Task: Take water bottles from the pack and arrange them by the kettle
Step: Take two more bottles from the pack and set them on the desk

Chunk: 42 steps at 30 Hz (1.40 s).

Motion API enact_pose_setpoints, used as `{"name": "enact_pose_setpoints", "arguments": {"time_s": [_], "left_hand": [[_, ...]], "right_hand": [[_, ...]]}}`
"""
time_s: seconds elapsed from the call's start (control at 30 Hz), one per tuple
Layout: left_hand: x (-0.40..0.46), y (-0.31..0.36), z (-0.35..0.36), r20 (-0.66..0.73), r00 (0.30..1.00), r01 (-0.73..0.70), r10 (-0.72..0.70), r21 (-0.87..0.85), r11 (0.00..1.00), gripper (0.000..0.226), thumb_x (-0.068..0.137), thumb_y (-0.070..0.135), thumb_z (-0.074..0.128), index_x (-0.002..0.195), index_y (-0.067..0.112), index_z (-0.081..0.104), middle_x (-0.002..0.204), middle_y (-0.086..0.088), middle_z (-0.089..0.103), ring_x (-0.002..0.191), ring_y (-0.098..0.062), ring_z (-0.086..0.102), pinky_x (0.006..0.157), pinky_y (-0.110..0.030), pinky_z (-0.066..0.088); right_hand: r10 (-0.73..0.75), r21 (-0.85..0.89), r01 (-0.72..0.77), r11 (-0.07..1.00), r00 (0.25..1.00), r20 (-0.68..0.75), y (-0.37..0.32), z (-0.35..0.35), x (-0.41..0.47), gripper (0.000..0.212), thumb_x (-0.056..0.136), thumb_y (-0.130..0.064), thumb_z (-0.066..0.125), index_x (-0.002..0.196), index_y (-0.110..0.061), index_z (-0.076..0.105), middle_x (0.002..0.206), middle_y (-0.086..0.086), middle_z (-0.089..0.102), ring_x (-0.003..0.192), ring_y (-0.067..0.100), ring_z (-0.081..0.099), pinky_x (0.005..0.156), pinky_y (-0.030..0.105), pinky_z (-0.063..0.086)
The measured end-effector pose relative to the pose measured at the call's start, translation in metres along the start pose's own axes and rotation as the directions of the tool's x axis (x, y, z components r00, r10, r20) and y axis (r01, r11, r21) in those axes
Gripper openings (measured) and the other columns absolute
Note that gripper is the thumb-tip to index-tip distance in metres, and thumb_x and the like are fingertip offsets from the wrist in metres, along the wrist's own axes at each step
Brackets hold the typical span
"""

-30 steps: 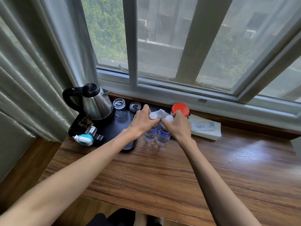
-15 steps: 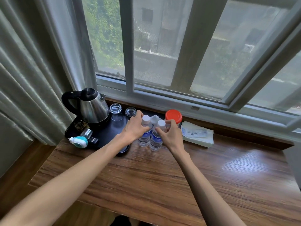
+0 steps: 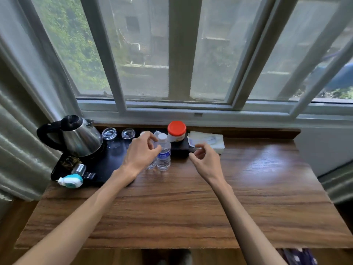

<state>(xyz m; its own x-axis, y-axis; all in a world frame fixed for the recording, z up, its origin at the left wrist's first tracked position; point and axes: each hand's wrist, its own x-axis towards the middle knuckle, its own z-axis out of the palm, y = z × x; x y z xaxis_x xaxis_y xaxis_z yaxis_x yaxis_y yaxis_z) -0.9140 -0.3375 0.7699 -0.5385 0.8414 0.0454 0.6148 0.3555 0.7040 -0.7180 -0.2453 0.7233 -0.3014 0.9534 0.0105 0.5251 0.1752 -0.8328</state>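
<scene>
Two small clear water bottles with white caps and blue labels stand side by side at the black tray's [image 3: 107, 163] front right edge. The right bottle [image 3: 163, 153] stands free. The left bottle [image 3: 151, 165] is mostly hidden by my left hand [image 3: 141, 150], which wraps around it; its cap shows above my fingers. My right hand [image 3: 205, 157] hovers to the right of the bottles, fingers loosely curled and apart, touching nothing. The steel kettle [image 3: 80, 136] with a black handle sits on the tray at the left. A bit of crumpled clear wrap [image 3: 157, 133] shows behind the bottles.
Two upturned glasses [image 3: 109, 133] [image 3: 128, 133] stand between the kettle and the bottles. A red-lidded jar [image 3: 176, 131] and a white paper packet [image 3: 208, 141] lie near the window sill. A teal-and-white gadget [image 3: 71, 180] lies at the tray's front left. Curtains hang on the left.
My right hand has let go of the right bottle and moved off to the right. My left hand stays on the left bottle. The view has shifted.
</scene>
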Motion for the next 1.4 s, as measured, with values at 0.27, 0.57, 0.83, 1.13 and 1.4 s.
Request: {"name": "enact_pose_setpoints", "arguments": {"time_s": [0.27,0.57,0.83,1.13,1.4], "left_hand": [[-0.025,0.053,0.062,0.316,0.883,-0.354,0.347,-0.036,0.934,0.045,0.081,0.020,0.074,0.125,0.012,0.065,0.121,-0.003,0.069,0.110,-0.016,0.064,0.093,-0.024,0.049],[-0.051,0.121,0.162,0.654,0.648,-0.558,0.391,0.058,0.828,0.073,0.083,0.033,0.073,0.148,0.013,0.044,0.152,-0.006,0.047,0.140,-0.020,0.042,0.118,-0.035,0.032],[-0.103,0.198,0.263,0.750,0.503,-0.639,0.429,-0.012,0.769,0.073,0.088,0.034,0.070,0.150,0.016,0.037,0.155,-0.006,0.041,0.142,-0.020,0.038,0.117,-0.037,0.031],[-0.177,0.281,0.371,0.790,0.485,-0.644,0.374,0.034,0.764,0.070,0.086,0.036,0.068,0.147,0.012,0.042,0.151,-0.008,0.046,0.138,-0.023,0.043,0.113,-0.038,0.036],[-0.208,0.348,0.455,0.823,0.460,-0.620,0.334,0.029,0.784,0.070,0.085,0.036,0.069,0.146,0.015,0.042,0.152,-0.009,0.044,0.137,-0.025,0.044,0.112,-0.039,0.038]], "right_hand": [[0.120,-0.042,-0.122,0.992,0.991,-0.063,0.044,-0.052,-0.051,0.057,0.086,-0.030,0.074,0.137,-0.012,0.058,0.120,0.003,0.068,0.110,0.015,0.062,0.097,0.032,0.053],[0.331,-0.033,-0.347,0.937,0.916,-0.228,0.119,-0.153,-0.127,0.071,0.088,-0.035,0.074,0.148,-0.012,0.044,0.147,0.006,0.052,0.132,0.020,0.051,0.109,0.035,0.044],[0.455,-0.040,-0.488,0.872,0.838,-0.300,0.203,-0.248,-0.181,0.076,0.084,-0.039,0.077,0.148,-0.013,0.045,0.147,0.007,0.051,0.135,0.021,0.049,0.112,0.037,0.041],[0.597,-0.017,-0.625,0.780,0.752,-0.279,0.297,-0.367,-0.235,0.075,0.082,-0.041,0.076,0.147,-0.020,0.045,0.148,0.003,0.051,0.133,0.021,0.051,0.109,0.037,0.042],[0.696,-0.002,-0.712,0.702,0.687,-0.210,0.376,-0.430,-0.234,0.081,0.077,-0.043,0.077,0.146,-0.017,0.044,0.141,0.004,0.056,0.128,0.023,0.053,0.106,0.037,0.044]]}}
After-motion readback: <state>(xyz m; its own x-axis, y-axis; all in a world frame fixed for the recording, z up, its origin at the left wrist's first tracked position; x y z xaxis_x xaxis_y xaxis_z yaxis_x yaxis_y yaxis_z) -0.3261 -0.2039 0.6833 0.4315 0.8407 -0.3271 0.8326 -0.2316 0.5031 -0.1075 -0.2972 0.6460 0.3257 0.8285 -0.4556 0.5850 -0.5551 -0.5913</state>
